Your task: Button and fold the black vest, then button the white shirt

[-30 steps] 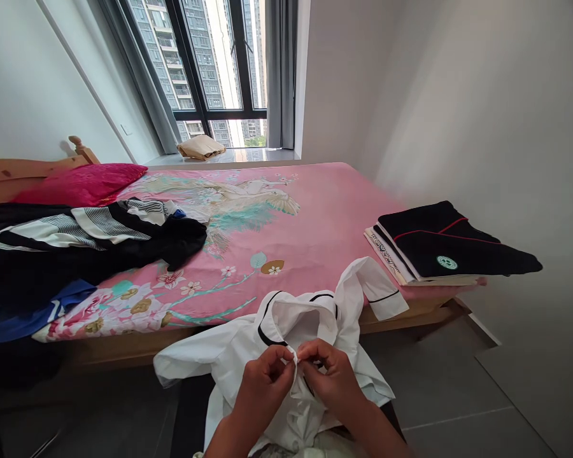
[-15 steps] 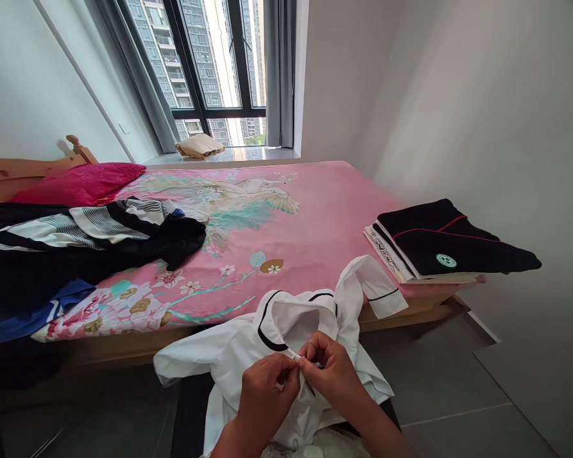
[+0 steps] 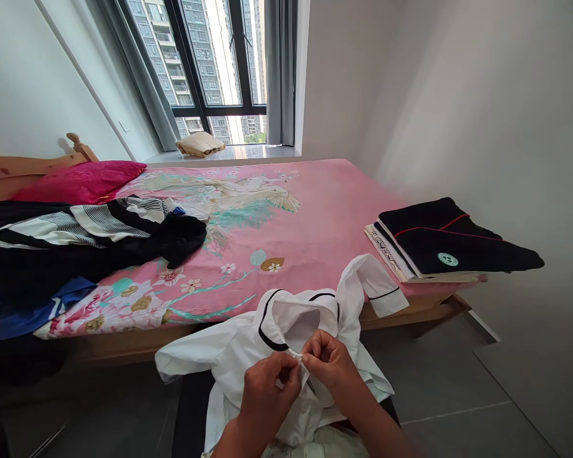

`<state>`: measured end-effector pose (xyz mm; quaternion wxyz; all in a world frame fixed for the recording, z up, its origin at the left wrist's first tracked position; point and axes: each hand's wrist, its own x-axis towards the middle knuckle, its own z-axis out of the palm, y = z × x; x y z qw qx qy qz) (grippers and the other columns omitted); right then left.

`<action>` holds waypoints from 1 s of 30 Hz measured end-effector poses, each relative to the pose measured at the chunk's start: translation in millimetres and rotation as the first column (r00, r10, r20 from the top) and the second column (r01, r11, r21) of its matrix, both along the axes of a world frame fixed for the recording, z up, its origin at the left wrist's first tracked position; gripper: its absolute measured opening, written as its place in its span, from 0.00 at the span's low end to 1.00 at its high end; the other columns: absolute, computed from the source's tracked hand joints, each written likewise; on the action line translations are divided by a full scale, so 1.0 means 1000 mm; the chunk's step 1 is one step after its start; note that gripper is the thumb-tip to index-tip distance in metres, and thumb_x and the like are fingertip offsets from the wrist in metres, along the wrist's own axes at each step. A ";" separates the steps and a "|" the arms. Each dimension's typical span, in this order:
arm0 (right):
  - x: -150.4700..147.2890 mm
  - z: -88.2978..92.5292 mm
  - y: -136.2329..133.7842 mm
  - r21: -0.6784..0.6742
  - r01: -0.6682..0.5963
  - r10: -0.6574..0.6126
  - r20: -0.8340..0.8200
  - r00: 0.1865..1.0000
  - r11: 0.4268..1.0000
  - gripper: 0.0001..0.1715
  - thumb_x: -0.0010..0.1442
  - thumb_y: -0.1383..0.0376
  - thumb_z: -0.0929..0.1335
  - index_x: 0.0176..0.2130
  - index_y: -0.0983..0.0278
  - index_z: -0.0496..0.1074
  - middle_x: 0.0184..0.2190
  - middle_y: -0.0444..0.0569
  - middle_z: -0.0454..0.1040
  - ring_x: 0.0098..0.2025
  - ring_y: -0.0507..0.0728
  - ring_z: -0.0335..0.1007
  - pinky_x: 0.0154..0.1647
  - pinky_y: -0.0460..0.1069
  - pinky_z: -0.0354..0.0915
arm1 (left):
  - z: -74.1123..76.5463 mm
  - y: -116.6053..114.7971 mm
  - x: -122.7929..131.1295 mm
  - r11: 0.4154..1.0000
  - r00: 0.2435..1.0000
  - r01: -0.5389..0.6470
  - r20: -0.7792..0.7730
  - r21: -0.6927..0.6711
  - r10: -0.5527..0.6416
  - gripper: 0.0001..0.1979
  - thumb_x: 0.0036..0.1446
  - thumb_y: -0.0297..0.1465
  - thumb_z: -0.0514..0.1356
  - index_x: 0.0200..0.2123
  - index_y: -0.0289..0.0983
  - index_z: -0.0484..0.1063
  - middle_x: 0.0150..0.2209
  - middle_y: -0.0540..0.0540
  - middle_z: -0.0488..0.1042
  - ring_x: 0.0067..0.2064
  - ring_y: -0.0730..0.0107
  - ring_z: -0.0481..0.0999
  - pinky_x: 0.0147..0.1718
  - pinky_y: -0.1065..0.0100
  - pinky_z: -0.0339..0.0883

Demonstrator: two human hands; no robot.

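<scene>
A white shirt [image 3: 233, 346] with black trim on its collar and cuff lies across my lap, its far sleeve [image 3: 386, 299] resting on the bed's edge. Just below the collar, my left hand [image 3: 272, 385] pinches the front edge of the shirt between thumb and fingers. My right hand [image 3: 329, 359] grips the cloth right beside it, fingertips nearly touching the left ones. Any button between the fingertips is too small and covered to make out.
The bed [image 3: 334, 216] has a pink flowered sheet. Folded clothes [image 3: 424, 248] are stacked at its right corner, black on top. Loose black, white and blue clothes [image 3: 90, 238] lie at left, before a red pillow [image 3: 81, 181]. A beige bundle [image 3: 200, 145] sits on the windowsill.
My right hand has shifted very slightly up and to the right at the collar. Both hands keep their pinch on the shirt; the view has moved a little.
</scene>
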<state>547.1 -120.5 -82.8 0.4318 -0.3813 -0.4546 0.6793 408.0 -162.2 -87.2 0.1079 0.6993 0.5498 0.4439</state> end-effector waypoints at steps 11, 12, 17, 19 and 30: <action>0.004 -0.006 0.001 0.083 -0.012 0.010 0.027 1.000 0.996 0.22 0.46 0.61 0.73 0.22 0.63 0.55 0.24 0.43 0.67 0.25 0.48 0.58 0.27 0.44 0.56 | 0.000 -0.001 -0.006 0.930 0.964 0.057 0.261 -0.362 0.042 0.06 0.53 0.32 0.58 0.25 0.37 0.69 0.22 0.53 0.71 0.24 0.78 0.67 0.25 0.76 0.62; 0.005 -0.006 0.001 0.074 -0.020 0.019 0.014 1.000 0.997 0.23 0.46 0.60 0.73 0.22 0.63 0.55 0.24 0.43 0.67 0.26 0.48 0.58 0.27 0.44 0.57 | 0.002 -0.001 -0.006 0.899 0.941 0.109 0.336 -0.423 0.044 0.07 0.52 0.33 0.58 0.25 0.37 0.69 0.22 0.52 0.71 0.24 0.77 0.67 0.26 0.75 0.62; 0.009 -0.004 0.001 0.045 -0.105 0.109 -0.098 0.989 0.993 0.25 0.46 0.57 0.74 0.23 0.63 0.54 0.25 0.44 0.68 0.26 0.48 0.60 0.28 0.45 0.57 | 0.007 0.002 -0.008 0.753 0.703 0.404 0.703 -0.520 0.108 0.12 0.51 0.39 0.61 0.25 0.36 0.66 0.21 0.51 0.71 0.25 0.76 0.68 0.27 0.73 0.63; 0.010 -0.005 0.001 0.049 -0.129 0.134 -0.122 0.983 0.991 0.26 0.46 0.57 0.74 0.23 0.63 0.53 0.25 0.44 0.68 0.26 0.48 0.60 0.28 0.45 0.57 | 0.005 0.003 -0.009 0.736 0.657 0.436 0.742 -0.518 0.132 0.13 0.50 0.39 0.62 0.25 0.35 0.66 0.21 0.50 0.72 0.25 0.76 0.69 0.28 0.72 0.64; 0.005 -0.020 -0.002 0.135 -0.101 0.118 -0.120 0.986 0.986 0.20 0.53 0.61 0.71 0.24 0.63 0.55 0.27 0.44 0.67 0.27 0.49 0.62 0.30 0.47 0.59 | 0.005 0.005 -0.006 0.715 0.652 0.410 0.730 -0.566 0.205 0.13 0.49 0.38 0.63 0.25 0.35 0.64 0.20 0.50 0.72 0.23 0.77 0.69 0.23 0.75 0.59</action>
